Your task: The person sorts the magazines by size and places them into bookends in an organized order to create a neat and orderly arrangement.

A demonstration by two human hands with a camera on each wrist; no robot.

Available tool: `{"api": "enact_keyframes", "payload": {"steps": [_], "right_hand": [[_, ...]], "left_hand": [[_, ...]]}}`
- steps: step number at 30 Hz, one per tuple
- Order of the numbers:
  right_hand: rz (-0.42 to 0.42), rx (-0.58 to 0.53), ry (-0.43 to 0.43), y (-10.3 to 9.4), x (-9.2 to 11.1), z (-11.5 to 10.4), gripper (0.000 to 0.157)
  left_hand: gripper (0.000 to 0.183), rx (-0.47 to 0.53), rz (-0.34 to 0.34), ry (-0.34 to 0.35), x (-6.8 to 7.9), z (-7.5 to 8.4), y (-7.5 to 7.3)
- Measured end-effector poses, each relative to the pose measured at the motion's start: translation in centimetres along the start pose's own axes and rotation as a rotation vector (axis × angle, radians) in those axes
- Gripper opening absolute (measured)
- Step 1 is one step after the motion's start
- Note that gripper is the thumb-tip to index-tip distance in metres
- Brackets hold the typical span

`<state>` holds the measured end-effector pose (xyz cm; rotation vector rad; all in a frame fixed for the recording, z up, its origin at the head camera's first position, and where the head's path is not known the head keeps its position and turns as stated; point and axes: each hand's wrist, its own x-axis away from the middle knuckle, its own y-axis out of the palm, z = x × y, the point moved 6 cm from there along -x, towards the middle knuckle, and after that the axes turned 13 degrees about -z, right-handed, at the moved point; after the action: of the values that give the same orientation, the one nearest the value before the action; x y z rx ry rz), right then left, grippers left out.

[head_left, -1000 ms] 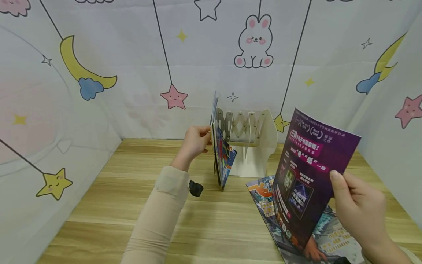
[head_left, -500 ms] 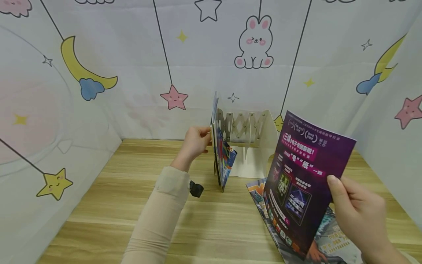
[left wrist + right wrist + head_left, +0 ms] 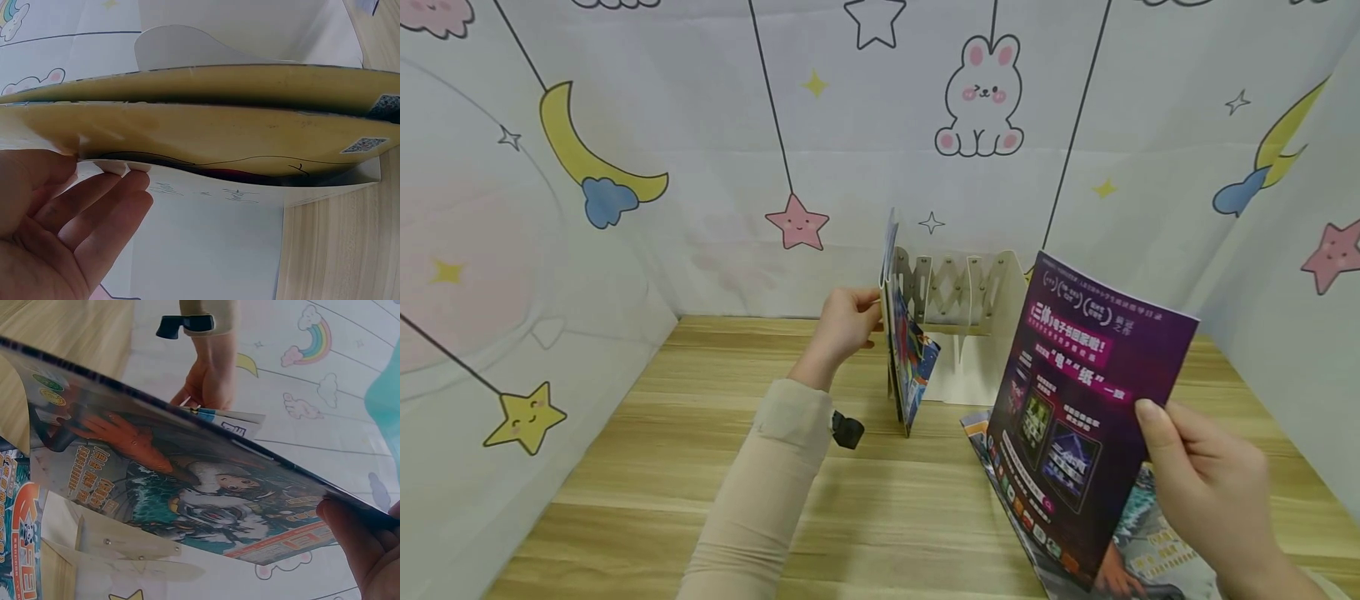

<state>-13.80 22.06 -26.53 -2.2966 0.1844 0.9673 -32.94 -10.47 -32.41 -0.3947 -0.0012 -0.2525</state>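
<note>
My left hand [image 3: 846, 321] pinches the edge of the left end panel of a white expandable bookstand [image 3: 977, 379]. In the left wrist view, fingertips lie against the outside of that panel [image 3: 244, 195], and the thumb is at its upper edge. Magazines [image 3: 916, 371] stand upright beside the panel; their yellowish faces [image 3: 219, 128] show from above. My right hand [image 3: 1213, 479] holds a magazine [image 3: 1086, 392] by its side edge, thumb on its purple back cover. The right wrist view shows its illustrated front cover [image 3: 219, 500]. It hangs tilted, in front of the bookstand's right side.
Another magazine [image 3: 1157, 554] lies on the wooden table [image 3: 887, 517] below the held one, partly hidden by it. Thin dividers and a metal lattice [image 3: 949, 287] form the bookstand's back. A patterned curtain [image 3: 865, 125] hangs behind and at both sides.
My right hand has moved the magazine left, toward the bookstand, and turned its purple back cover more to the head camera. The left hand stays at the panel.
</note>
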Motion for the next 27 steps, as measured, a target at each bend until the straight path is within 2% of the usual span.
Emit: {"api": "enact_keyframes", "payload": {"steps": [4, 12, 27], "right_hand": [[-0.022, 0.011, 0.018, 0.2, -0.1, -0.1, 0.014], [-0.037, 0.024, 0.000, 0.7, -0.6, 0.1, 0.014], [-0.024, 0.042, -0.063, 1.2, -2.3, 2.7, 0.015]], "left_hand": [[0.036, 0.002, -0.002, -0.003, 0.0, 0.0, 0.0], [0.037, 0.008, -0.002, -0.007, 0.0, 0.1, 0.0], [0.037, -0.004, 0.017, -0.016, -1.0, 0.1, 0.1]]}}
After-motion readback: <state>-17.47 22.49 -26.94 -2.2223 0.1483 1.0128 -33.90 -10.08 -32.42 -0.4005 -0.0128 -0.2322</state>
